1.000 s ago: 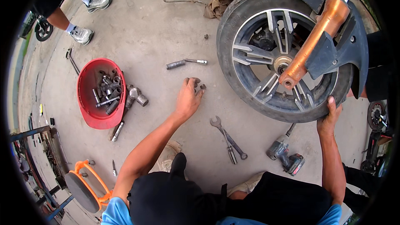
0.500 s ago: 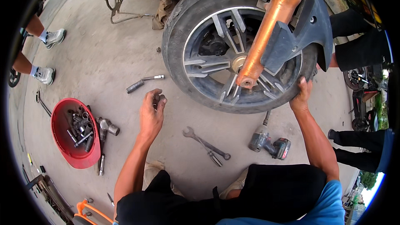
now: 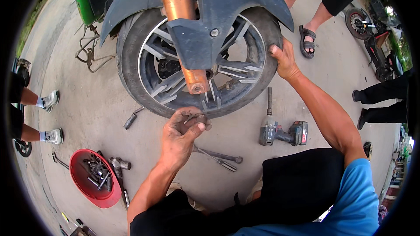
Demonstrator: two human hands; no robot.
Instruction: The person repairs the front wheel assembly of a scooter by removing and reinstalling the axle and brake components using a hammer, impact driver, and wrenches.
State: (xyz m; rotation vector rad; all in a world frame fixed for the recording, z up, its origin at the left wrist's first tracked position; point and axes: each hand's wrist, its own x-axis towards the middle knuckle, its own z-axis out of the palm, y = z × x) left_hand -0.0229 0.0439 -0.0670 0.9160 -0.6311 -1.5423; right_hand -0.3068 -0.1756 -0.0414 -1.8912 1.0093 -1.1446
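Note:
A motorbike front wheel (image 3: pixel 132 91) stands ahead of me, with a copper-coloured fork leg (image 3: pixel 195 83) and a grey mudguard (image 3: pixel 188 39) over it. My left hand (image 3: pixel 178 140) is just below the fork's lower end, its fingers curled round a small dark metal part (image 3: pixel 196 119), which they partly hide. My right hand (image 3: pixel 285 61) grips the tyre's right side. Beneath the wheel lie an impact wrench (image 3: pixel 273 131) with a long socket, a combination wrench (image 3: pixel 212 153), a screwdriver (image 3: pixel 228 165) and a socket tool (image 3: pixel 130 120).
A red helmet (image 3: pixel 114 194) holds several sockets at lower left, beside a hammer (image 3: pixel 120 163). Other people's legs stand at left (image 3: pixel 50 135), upper right (image 3: pixel 308 35) and right (image 3: pixel 385 113). A motorbike (image 3: pixel 378 59) and a bent metal frame (image 3: pixel 87 52) are further back.
My view has swung round towards the wheel's middle. My left hand has moved up from the floor area towards the fork's end with the small part. My right hand still grips the tyre.

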